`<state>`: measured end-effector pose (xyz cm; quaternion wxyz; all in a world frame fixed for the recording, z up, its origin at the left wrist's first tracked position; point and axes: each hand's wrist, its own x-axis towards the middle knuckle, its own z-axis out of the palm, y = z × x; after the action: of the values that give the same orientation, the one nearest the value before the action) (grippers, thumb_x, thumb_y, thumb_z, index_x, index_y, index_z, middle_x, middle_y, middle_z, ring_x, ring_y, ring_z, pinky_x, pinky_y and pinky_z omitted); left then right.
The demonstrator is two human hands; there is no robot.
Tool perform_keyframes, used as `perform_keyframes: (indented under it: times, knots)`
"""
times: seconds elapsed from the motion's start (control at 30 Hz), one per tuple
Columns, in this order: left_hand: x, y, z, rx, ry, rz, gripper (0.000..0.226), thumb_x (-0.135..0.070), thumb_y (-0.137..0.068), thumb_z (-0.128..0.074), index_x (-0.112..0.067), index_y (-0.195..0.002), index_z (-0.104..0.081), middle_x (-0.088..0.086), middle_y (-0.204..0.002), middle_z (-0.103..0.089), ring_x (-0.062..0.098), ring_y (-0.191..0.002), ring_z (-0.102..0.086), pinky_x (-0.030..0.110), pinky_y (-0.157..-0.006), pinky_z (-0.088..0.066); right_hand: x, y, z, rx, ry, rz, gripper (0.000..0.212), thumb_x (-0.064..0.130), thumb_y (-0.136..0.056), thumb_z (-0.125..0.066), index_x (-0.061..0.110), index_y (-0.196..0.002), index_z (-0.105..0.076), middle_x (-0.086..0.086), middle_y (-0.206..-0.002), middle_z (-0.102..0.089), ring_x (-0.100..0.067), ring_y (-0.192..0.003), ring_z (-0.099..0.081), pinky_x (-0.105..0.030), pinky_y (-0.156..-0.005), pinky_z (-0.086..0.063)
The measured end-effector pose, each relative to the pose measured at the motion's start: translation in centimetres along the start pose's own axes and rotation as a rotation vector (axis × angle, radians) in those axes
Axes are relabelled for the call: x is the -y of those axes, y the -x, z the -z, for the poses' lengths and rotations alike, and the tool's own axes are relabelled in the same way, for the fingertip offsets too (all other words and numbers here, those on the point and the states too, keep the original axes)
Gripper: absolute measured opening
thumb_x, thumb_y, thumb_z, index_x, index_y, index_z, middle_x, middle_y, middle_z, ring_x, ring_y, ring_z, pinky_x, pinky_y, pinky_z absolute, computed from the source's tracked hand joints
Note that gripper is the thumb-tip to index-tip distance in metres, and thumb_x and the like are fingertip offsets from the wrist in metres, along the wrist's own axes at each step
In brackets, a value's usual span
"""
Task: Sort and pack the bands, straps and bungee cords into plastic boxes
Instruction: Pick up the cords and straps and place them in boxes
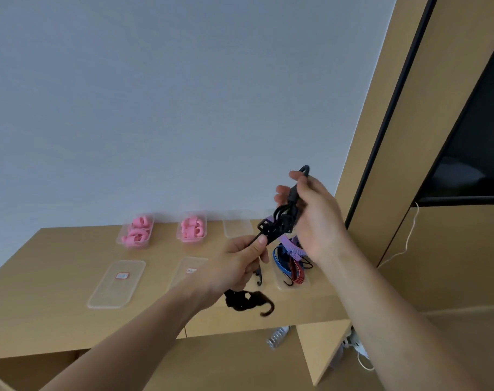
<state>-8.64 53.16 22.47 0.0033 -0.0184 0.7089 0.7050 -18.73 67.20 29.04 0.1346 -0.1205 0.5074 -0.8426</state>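
Both hands are up in the air over the wooden desk (70, 249), working on a tangle of black bungee cords (279, 221). The right hand (310, 218) has its fingers curled round the upper end of the bundle, with one black hook (304, 170) poking out above the fingertips. The left hand (240, 266) pinches a cord lower down between thumb and fingers, and more black cord with a hooked end (248, 301) dangles below that wrist, just over the desk's front edge.

Taking the bundle as the landmark: right under it and behind the right hand sits a clear box (293, 283) with blue and red flat straps (285, 266) coiled inside, plus a few purple bands (292, 245) sticking up between the box and the bundle. Can't quite tell if the purple ones are in the box or hanging off the tangle, since the hand covers that bit.

Left of the bundle, at the back of the desk against the wall, are two clear boxes of pink bands, the far-left one (135, 231) and one nearer the bundle (192, 228). Just beside the bundle at the back is another clear plastic piece (237, 228), a lid or a shallow box, hard to say. Nearer the front, below-left of the bundle, two clear lids lie flat: one with a red label (117, 283), and one (189, 270) partly hidden by the left forearm.
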Motion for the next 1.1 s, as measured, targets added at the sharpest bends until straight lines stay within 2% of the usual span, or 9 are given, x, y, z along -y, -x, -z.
perform_keyframes:
  times: [0.1, 0.17, 0.27, 0.37, 0.47, 0.57, 0.7, 0.83, 1.1]
  knots:
    - [-0.2, -0.3, 0.1, -0.005, 0.027, -0.002, 0.038, -0.041, -0.104, -0.048, -0.013, -0.081, -0.059, 0.001, -0.062, -0.029, 0.012, -0.047, -0.018, 0.021, -0.041, -0.014, -2.1, 1.0, -0.1, 0.143, -0.016, -0.148, 0.029, 0.027, -0.102, -0.056, 0.02, -0.129, -0.059, -0.016, -0.103, -0.072, -0.032, -0.101, -0.072, -0.046, -0.087, -0.054]
    - [0.0, -0.3, 0.5, -0.009, 0.012, 0.008, 0.037, -0.041, -0.104, -0.049, -0.012, -0.081, -0.057, 0.0, -0.061, -0.03, 0.012, -0.046, -0.019, 0.021, -0.042, -0.014, -2.8, 1.2, -0.2, 0.134, -0.102, -0.165, 0.028, 0.016, -0.102, -0.054, 0.018, -0.13, -0.058, -0.014, -0.086, -0.066, -0.032, -0.083, -0.069, -0.047, -0.083, -0.053]
    - [1.0, -0.1, 0.9, 0.018, -0.053, 0.056, 0.036, -0.042, -0.1, -0.056, -0.01, -0.084, -0.057, -0.002, -0.059, -0.031, 0.01, -0.045, -0.02, 0.019, -0.041, -0.017, -2.9, 0.5, 0.1, 0.04, -0.202, -0.132, 0.027, 0.011, -0.103, -0.052, 0.015, -0.129, -0.057, -0.003, -0.068, -0.047, -0.017, -0.055, -0.045, -0.036, -0.071, -0.046]
    - [2.1, 0.1, 1.1, 0.083, -0.06, 0.105, 0.041, -0.052, -0.089, -0.065, -0.011, -0.083, -0.061, -0.003, -0.056, -0.032, 0.01, -0.043, -0.021, 0.019, -0.039, -0.019, -3.1, -0.1, 0.5, -0.014, -0.237, -0.148, 0.023, 0.015, -0.103, -0.053, 0.018, -0.125, -0.059, 0.0, -0.065, -0.042, -0.012, -0.048, -0.03, -0.024, -0.048, -0.031]
    - [3.5, 0.3, 1.8, 0.128, -0.135, 0.098, 0.036, -0.053, -0.088, -0.069, -0.019, -0.079, -0.065, -0.004, -0.054, -0.03, 0.012, -0.043, -0.021, 0.021, -0.04, -0.02, -3.1, -0.8, 1.7, -0.078, -0.221, -0.152, 0.022, 0.023, -0.103, -0.055, 0.021, -0.123, -0.063, 0.005, -0.06, -0.041, -0.009, -0.042, -0.027, -0.022, -0.039, -0.025]
    - [5.0, 0.6, 2.9, 0.11, -0.219, 0.115, 0.028, -0.039, -0.092, -0.072, -0.024, -0.07, -0.062, -0.004, -0.05, -0.033, 0.013, -0.041, -0.028, 0.022, -0.042, -0.027, -2.9, -1.5, 3.5, -0.144, -0.196, -0.14, 0.02, 0.026, -0.103, -0.055, 0.021, -0.12, -0.064, 0.006, -0.058, -0.041, -0.008, -0.041, -0.026, -0.021, -0.037, -0.024]
    - [6.9, 0.6, 3.8, 0.088, -0.331, 0.145, 0.032, -0.027, -0.093, -0.074, -0.012, -0.074, -0.053, 0.005, -0.054, -0.04, 0.017, -0.044, -0.039, 0.024, -0.047, -0.037, -2.8, -2.5, 5.9, -0.224, -0.179, -0.106, 0.019, 0.026, -0.102, -0.055, 0.021, -0.12, -0.061, 0.007, -0.057, -0.04, -0.008, -0.038, -0.025, -0.021, -0.035, -0.023]
    - [9.0, 0.0, 4.4, 0.061, -0.338, 0.206, 0.026, -0.027, -0.089, -0.078, -0.006, -0.086, -0.063, -0.004, -0.057, -0.038, 0.012, -0.044, -0.032, 0.021, -0.043, -0.029, -2.9, -3.1, 7.5, -0.258, -0.152, -0.071, 0.012, 0.025, -0.102, -0.056, 0.024, -0.113, -0.062, 0.007, -0.058, -0.04, -0.008, -0.039, -0.024, -0.021, -0.035, -0.022]
    - [13.4, -0.5, 7.3, -0.114, -0.598, 0.384, 0.036, -0.049, -0.084, -0.076, -0.016, -0.07, -0.07, -0.003, -0.046, -0.053, 0.014, -0.043, -0.055, 0.022, -0.05, -0.047, -2.9, -2.7, 8.8, -0.24, -0.068, -0.045, 0.013, 0.029, -0.101, -0.058, 0.027, -0.112, -0.064, 0.007, -0.059, -0.039, -0.008, -0.041, -0.023, -0.02, -0.037, -0.021]
